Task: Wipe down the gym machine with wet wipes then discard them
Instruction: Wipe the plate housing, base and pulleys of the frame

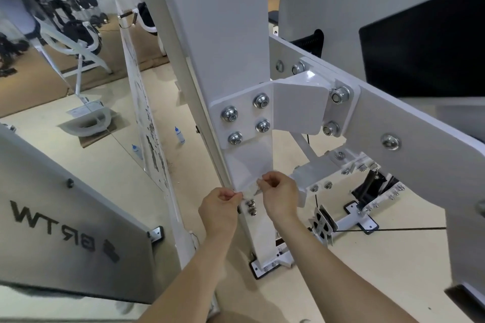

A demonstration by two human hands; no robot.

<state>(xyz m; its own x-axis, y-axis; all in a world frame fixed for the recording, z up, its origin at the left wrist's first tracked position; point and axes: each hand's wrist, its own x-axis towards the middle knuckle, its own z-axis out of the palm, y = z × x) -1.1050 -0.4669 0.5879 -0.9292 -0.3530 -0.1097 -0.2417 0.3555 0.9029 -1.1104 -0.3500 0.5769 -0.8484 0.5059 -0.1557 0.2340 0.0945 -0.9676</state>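
Observation:
A white gym machine stands in front of me, its upright post (231, 47) bolted through a bracket (244, 120) to a slanted arm (393, 123). Both hands are raised in front of the lower post. My left hand (219, 211) pinches the left edge of a thin, whitish wet wipe (249, 189). My right hand (279, 195) pinches its right edge with curled fingers. The wipe is stretched between the hands, close to the post; much of it blends with the white metal behind.
A mirror wall (65, 73) runs along the left, with a grey panel (65, 231) near it. A small blue-capped bottle (179, 135) stands on the floor by the mirror. A black screen (425, 44) sits upper right. Cable, pulley (321, 221) and base plates (362, 220) lie low right.

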